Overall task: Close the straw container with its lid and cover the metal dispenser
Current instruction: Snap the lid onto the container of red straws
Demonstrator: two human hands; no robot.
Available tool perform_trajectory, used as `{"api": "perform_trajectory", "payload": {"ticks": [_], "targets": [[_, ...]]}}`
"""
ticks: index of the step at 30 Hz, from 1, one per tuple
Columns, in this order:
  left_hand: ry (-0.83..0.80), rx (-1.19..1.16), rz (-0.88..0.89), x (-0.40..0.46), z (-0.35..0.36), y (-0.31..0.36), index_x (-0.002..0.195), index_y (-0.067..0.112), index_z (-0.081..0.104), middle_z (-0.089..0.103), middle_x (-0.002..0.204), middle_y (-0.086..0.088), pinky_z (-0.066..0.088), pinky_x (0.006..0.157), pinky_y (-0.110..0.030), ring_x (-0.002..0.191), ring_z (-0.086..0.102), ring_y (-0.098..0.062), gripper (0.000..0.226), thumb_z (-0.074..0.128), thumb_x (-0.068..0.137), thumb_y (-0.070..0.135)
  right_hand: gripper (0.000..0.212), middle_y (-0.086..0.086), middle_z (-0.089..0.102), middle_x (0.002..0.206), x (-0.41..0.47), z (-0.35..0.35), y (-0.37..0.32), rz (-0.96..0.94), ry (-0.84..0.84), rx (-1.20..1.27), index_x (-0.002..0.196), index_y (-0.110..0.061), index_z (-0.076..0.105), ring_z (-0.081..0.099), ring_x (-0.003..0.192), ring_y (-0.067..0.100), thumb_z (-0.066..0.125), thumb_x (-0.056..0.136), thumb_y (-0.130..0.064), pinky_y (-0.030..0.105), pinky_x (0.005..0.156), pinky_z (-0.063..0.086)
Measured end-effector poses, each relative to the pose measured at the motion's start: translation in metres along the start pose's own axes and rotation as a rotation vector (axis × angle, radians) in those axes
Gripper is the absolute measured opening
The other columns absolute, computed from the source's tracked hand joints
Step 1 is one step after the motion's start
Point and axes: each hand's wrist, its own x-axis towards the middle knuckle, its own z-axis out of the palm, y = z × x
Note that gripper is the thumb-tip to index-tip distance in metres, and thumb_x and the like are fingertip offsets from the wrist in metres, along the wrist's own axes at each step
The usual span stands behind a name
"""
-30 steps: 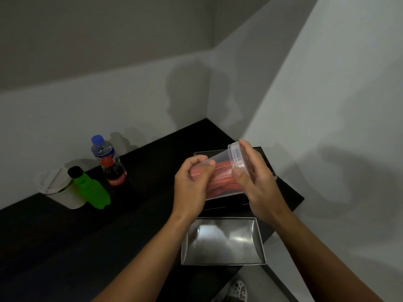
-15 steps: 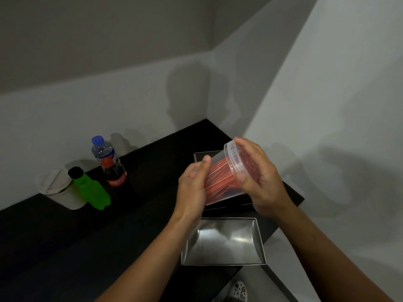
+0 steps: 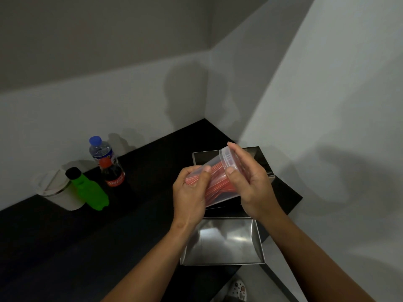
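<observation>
A clear plastic straw container [image 3: 214,186] full of red straws is held tilted above the counter, its mouth pointing up and to the right. My left hand [image 3: 192,195] grips its lower body. My right hand [image 3: 250,182] wraps the clear lid [image 3: 226,159] sitting on the container's mouth, thumb and fingers around its rim. Behind the hands stands the open metal dispenser [image 3: 255,152], mostly hidden. Its shiny metal cover [image 3: 222,241] lies upturned on the counter just below my hands.
On the black counter [image 3: 141,171] at the left stand a blue-capped water bottle [image 3: 100,149], a cola bottle [image 3: 112,174], a green bottle [image 3: 89,188] and a white lidded tub [image 3: 55,190]. Walls close in behind and to the right. The counter's edge runs at lower right.
My right hand has turned around the lid on the container's mouth, and the container has shifted slightly in my grip. The metal cover has not moved.
</observation>
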Motion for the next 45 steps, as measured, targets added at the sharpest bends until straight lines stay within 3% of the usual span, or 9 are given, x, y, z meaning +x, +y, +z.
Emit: {"api": "perform_trajectory", "payload": {"ticks": [7,12,18,22,27,30,37,41,45], "targets": [[-0.088,0.004,-0.112,0.001,-0.003,-0.005,0.105,0.021,0.071,0.078,0.094,0.01,0.058,0.066,-0.018,0.084,0.078,-0.011,0.04,0.072,0.084,0.056,0.066,-0.008,0.05,0.153,-0.002,-0.006,-0.001,0.064,-0.047,-0.01,0.154,-0.043,0.037,0.06,0.132,0.017,0.059,0.093,-0.053,0.036,0.099,0.06],[-0.176,-0.038,-0.239,0.007,-0.011,-0.002,0.106,0.022,0.075,0.079,0.099,-0.005,0.059,0.071,-0.026,0.087,0.078,-0.02,0.05,0.069,0.081,0.065,0.078,-0.016,0.035,0.161,-0.006,-0.016,-0.001,0.009,-0.188,-0.089,0.161,-0.039,0.028,0.046,0.142,0.007,0.058,0.092,-0.057,0.039,0.104,0.057],[-0.152,-0.028,-0.213,0.0,-0.008,-0.004,0.108,0.021,0.073,0.079,0.097,0.004,0.059,0.069,-0.021,0.086,0.078,-0.015,0.048,0.068,0.083,0.062,0.068,-0.026,0.044,0.15,-0.004,-0.007,-0.004,0.03,-0.056,-0.075,0.152,-0.049,0.038,0.051,0.137,0.002,0.058,0.089,-0.063,0.037,0.105,0.057],[-0.197,-0.109,-0.378,-0.002,-0.013,-0.006,0.106,0.025,0.077,0.079,0.105,-0.01,0.064,0.082,-0.043,0.097,0.078,-0.03,0.061,0.077,0.07,0.074,0.082,-0.024,0.049,0.145,-0.002,-0.015,-0.004,0.151,-0.13,-0.052,0.151,-0.05,0.04,0.059,0.127,0.006,0.051,0.079,-0.088,0.027,0.092,0.061],[-0.226,-0.198,-0.499,-0.002,-0.022,-0.009,0.121,0.019,0.074,0.074,0.12,-0.021,0.056,0.096,-0.063,0.112,0.072,-0.041,0.075,0.081,0.068,0.072,0.028,-0.03,0.072,0.109,0.001,-0.024,-0.001,0.219,-0.101,-0.071,0.115,-0.062,0.062,0.069,0.102,-0.009,0.044,0.095,-0.069,0.007,0.075,0.055],[-0.222,-0.175,-0.476,-0.004,-0.024,-0.009,0.121,0.019,0.075,0.075,0.119,-0.016,0.061,0.09,-0.053,0.11,0.074,-0.035,0.071,0.079,0.072,0.071,0.022,-0.022,0.076,0.098,-0.002,-0.023,0.01,0.263,-0.07,-0.101,0.111,-0.049,0.068,0.072,0.09,-0.004,0.047,0.107,-0.043,0.007,0.069,0.053],[-0.162,0.184,-0.188,-0.006,-0.027,0.002,0.12,0.038,0.073,0.074,0.118,0.017,0.051,0.078,-0.005,0.11,0.066,0.007,0.022,0.066,0.1,0.035,0.032,0.0,0.071,0.074,-0.009,-0.031,0.025,0.383,0.01,-0.093,0.112,-0.028,0.071,0.066,0.056,0.01,0.042,0.11,-0.042,0.022,0.051,0.054],[-0.328,0.208,-0.145,-0.016,-0.021,0.018,0.127,0.039,0.068,0.075,0.097,0.012,0.056,0.077,-0.012,0.096,0.074,-0.006,0.038,0.065,0.091,0.05,0.045,-0.002,0.07,0.066,-0.011,-0.028,0.025,0.371,0.057,-0.105,0.092,-0.018,0.071,0.068,0.056,0.011,0.039,0.11,-0.045,0.024,0.051,0.057],[-0.346,0.295,-0.126,-0.021,-0.023,0.016,0.127,0.045,0.06,0.075,0.091,0.022,0.057,0.073,-0.011,0.088,0.076,-0.001,0.036,0.065,0.101,0.02,0.049,0.001,0.072,0.07,-0.014,-0.019,0.025,0.309,0.079,-0.159,0.081,-0.016,0.068,0.072,0.061,0.015,0.04,0.11,-0.043,0.021,0.057,0.059]]}}
